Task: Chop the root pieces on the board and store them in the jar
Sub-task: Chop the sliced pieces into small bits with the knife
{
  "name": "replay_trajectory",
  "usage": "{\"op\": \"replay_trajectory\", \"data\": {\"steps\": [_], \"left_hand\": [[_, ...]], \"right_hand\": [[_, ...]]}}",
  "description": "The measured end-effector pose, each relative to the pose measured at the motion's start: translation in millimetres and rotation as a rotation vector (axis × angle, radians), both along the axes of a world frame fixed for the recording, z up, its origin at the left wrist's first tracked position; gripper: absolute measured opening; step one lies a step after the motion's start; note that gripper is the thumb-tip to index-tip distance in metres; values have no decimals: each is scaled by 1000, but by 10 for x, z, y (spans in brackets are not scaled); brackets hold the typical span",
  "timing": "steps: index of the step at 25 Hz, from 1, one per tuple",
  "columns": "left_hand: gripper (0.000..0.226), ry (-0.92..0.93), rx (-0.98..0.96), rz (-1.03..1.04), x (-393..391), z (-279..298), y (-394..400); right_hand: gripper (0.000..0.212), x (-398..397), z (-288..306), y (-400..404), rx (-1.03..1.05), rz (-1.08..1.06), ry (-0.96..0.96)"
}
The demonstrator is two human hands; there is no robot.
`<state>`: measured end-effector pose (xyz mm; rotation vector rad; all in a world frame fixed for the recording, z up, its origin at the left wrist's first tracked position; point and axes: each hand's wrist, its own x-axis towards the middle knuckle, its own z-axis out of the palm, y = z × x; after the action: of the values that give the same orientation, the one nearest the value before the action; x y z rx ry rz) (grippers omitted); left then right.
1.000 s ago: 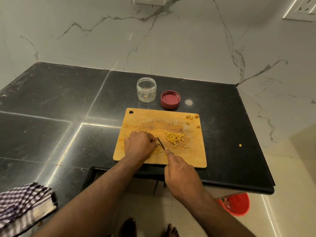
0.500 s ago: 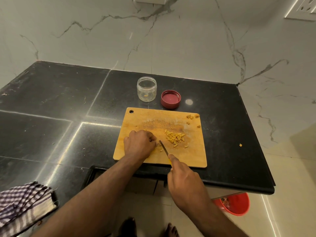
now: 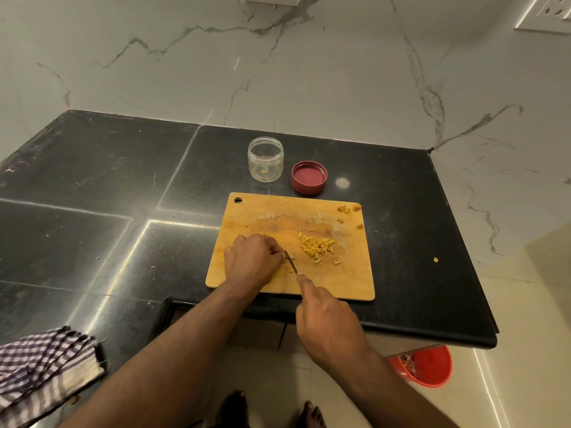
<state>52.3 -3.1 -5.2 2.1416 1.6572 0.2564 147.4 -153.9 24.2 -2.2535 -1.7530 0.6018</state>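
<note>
Pressing down on the wooden board (image 3: pixel 247 214), the left hand (image 3: pixel 251 261) is curled tight over something I can't make out, while the right hand (image 3: pixel 327 322) is clenched round a knife (image 3: pixel 290 262), blade angled just beside those left knuckles. Chopped root pieces (image 3: pixel 316 247) sit heaped mid-board. Behind the board stands the clear jar (image 3: pixel 265 159), open, its red lid (image 3: pixel 308 177) upturned beside it.

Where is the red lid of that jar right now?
The red lid lies upturned on the black counter, just right of the open jar and behind the far edge of the cutting board.
</note>
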Motion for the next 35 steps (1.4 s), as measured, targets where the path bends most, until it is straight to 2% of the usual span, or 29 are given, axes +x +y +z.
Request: {"op": "replay_trajectory", "data": {"steps": [7,17,25,35], "left_hand": [[23,-9,-22,-12,-9,-8,17],[22,24,-25,-10,-2,11,27],[18,-1,-38,-8,-20,-35,54],[17,-21,-47,1,-17,-19,37]], "right_hand": [[51,16,62,-177,78,-38,38],[51,-13,4,118,53,-21,15],[50,20,85,-213,26,-13,31],[51,-5,18,124,39,-22,17]]}}
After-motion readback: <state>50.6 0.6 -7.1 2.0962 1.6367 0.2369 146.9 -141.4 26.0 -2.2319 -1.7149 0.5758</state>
